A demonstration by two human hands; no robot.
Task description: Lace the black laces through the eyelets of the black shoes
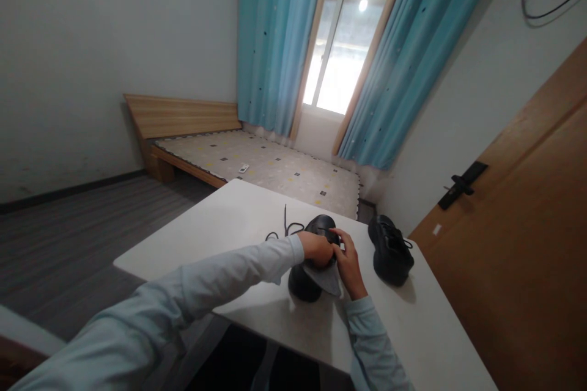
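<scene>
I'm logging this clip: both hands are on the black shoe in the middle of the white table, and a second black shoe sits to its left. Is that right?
Not quite. The second black shoe sits to the right of the black shoe that the left hand and right hand are on, upon the white table, as the head view shows.

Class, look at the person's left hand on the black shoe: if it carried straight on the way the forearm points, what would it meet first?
The left hand points rightward across the black shoe it touches. It would probably meet the right hand first, though depth is unclear.
</scene>
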